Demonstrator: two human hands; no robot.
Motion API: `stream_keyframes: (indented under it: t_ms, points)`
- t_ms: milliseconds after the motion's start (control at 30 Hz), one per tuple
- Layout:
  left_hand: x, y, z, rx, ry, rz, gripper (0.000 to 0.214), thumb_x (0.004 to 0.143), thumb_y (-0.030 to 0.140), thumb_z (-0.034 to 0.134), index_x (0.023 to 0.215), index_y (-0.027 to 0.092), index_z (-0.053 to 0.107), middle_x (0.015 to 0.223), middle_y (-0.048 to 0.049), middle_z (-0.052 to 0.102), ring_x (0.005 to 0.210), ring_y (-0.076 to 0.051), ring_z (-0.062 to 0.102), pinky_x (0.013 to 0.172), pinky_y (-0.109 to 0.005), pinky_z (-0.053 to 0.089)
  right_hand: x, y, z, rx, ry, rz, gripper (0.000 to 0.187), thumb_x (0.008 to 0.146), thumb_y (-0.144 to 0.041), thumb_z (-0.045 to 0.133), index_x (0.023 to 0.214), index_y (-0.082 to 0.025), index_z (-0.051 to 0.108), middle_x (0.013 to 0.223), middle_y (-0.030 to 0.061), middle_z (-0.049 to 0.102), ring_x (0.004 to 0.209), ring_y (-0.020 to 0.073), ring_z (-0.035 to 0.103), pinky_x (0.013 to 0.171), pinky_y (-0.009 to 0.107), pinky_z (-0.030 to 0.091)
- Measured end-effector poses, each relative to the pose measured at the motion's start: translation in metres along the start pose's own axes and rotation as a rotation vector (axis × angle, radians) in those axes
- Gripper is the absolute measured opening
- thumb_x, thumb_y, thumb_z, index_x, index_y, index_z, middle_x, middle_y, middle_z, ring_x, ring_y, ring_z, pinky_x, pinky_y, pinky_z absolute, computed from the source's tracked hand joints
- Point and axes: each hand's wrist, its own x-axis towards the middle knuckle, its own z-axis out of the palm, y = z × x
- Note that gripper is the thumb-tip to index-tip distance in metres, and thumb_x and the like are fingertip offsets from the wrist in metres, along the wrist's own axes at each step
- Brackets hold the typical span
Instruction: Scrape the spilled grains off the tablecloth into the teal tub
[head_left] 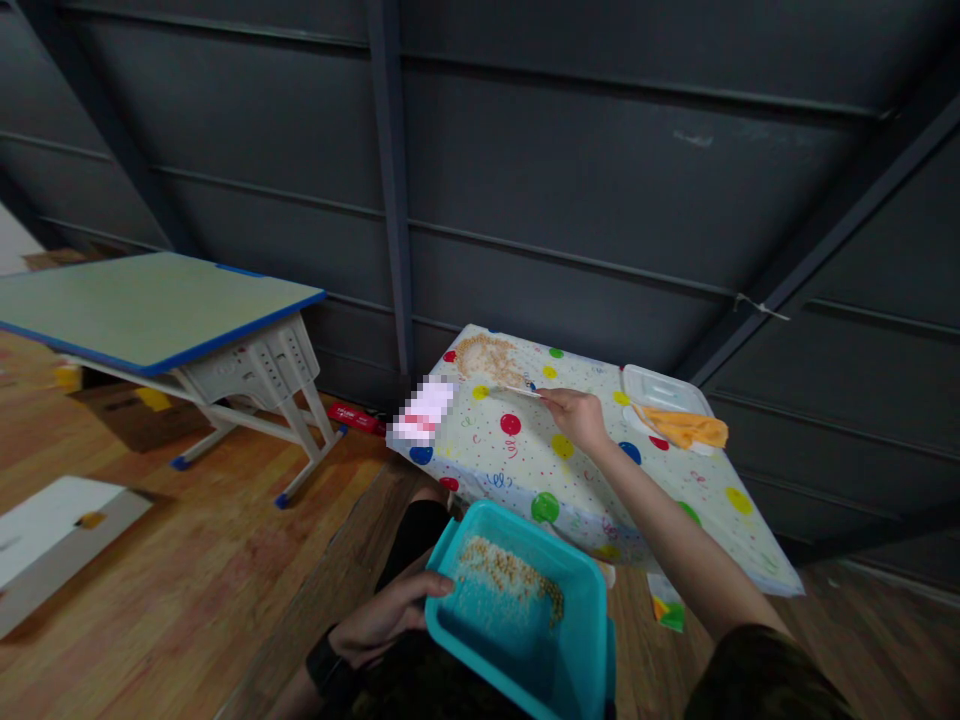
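My left hand (390,618) grips the near-left rim of a teal plastic tub (559,655) held below the table's front edge; a patch of small yellowish grains (510,580) lies inside it. My right hand (576,412) reaches out over the table with a thin flat card-like piece (517,390) pinched in its fingers. The card's far end points at a spread heap of the same grains (487,357) on the far left of the table. The table (525,460) wears a white cloth with coloured dots.
A clear lidded box (660,388) and an orange cloth (686,427) lie at the table's far right. A blurred white and pink item (424,410) sits at its left edge. A green-topped desk (150,305) stands to the left on wooden floor; a dark wall is behind.
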Motion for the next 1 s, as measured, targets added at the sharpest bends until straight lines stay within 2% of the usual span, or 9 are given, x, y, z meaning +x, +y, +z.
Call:
stream_keyframes:
  t_ms: [100, 333, 433, 533, 633, 800, 1000]
  points:
    - [0.0, -0.001, 0.001, -0.029, 0.007, -0.039, 0.038, 0.088, 0.027, 0.056, 0.123, 0.016, 0.066, 0.108, -0.0064, 0.079, 0.107, -0.028, 0.072, 0.111, -0.047, 0.041, 0.001, 0.004, -0.001, 0.017, 0.024, 0.004, 0.025, 0.09, -0.023, 0.056, 0.104, -0.026, 0.077, 0.103, 0.001, 0.076, 0.094, 0.0206, 0.072, 0.085, 0.031, 0.056]
    - [0.002, -0.006, -0.005, -0.057, 0.006, 0.005, 0.04, 0.088, 0.024, 0.055, 0.127, 0.018, 0.063, 0.113, -0.0058, 0.077, 0.111, -0.028, 0.07, 0.11, -0.048, 0.042, -0.001, 0.01, -0.001, 0.018, 0.016, 0.038, 0.025, 0.09, -0.025, 0.056, 0.102, -0.027, 0.077, 0.102, 0.001, 0.076, 0.093, 0.022, 0.073, 0.083, 0.032, 0.056]
    - [0.002, -0.005, -0.005, -0.06, 0.028, 0.008, 0.041, 0.087, 0.024, 0.057, 0.128, 0.018, 0.062, 0.114, -0.007, 0.077, 0.117, -0.029, 0.066, 0.11, -0.048, 0.042, -0.003, 0.014, 0.0, 0.017, 0.065, 0.068, 0.025, 0.091, -0.027, 0.056, 0.102, -0.026, 0.077, 0.102, 0.0018, 0.076, 0.093, 0.0223, 0.073, 0.084, 0.032, 0.056]
    - [0.001, -0.003, -0.003, -0.043, 0.069, -0.003, 0.046, 0.085, 0.024, 0.061, 0.131, 0.022, 0.059, 0.114, -0.0052, 0.077, 0.121, -0.029, 0.063, 0.111, -0.048, 0.042, -0.004, 0.02, 0.0, -0.021, 0.114, 0.116, 0.025, 0.091, -0.027, 0.055, 0.103, -0.024, 0.077, 0.103, 0.0025, 0.075, 0.093, 0.0228, 0.073, 0.083, 0.032, 0.056]
    - [0.001, -0.001, 0.0, -0.037, 0.075, 0.023, 0.05, 0.084, 0.024, 0.062, 0.133, 0.026, 0.057, 0.116, -0.0034, 0.077, 0.121, -0.029, 0.063, 0.111, -0.049, 0.042, -0.007, 0.023, 0.0, -0.06, 0.085, 0.138, 0.026, 0.091, -0.028, 0.054, 0.103, -0.025, 0.077, 0.102, 0.0021, 0.075, 0.093, 0.0232, 0.073, 0.082, 0.032, 0.056]
    - [0.002, -0.002, 0.0, -0.026, 0.047, 0.049, 0.04, 0.085, 0.023, 0.059, 0.125, 0.022, 0.064, 0.117, -0.0043, 0.076, 0.122, -0.029, 0.063, 0.11, -0.046, 0.043, -0.013, 0.019, -0.001, -0.044, 0.022, 0.106, 0.027, 0.092, -0.029, 0.054, 0.105, -0.026, 0.076, 0.103, 0.0023, 0.075, 0.093, 0.0233, 0.073, 0.083, 0.033, 0.056]
    - [0.002, -0.003, -0.003, -0.003, 0.017, 0.003, 0.041, 0.087, 0.026, 0.056, 0.127, 0.02, 0.063, 0.115, -0.0055, 0.077, 0.112, -0.03, 0.069, 0.11, -0.047, 0.043, -0.009, 0.017, -0.002, -0.027, 0.057, 0.138, 0.026, 0.091, -0.029, 0.055, 0.105, -0.028, 0.076, 0.104, 0.0007, 0.075, 0.094, 0.023, 0.072, 0.084, 0.033, 0.057]
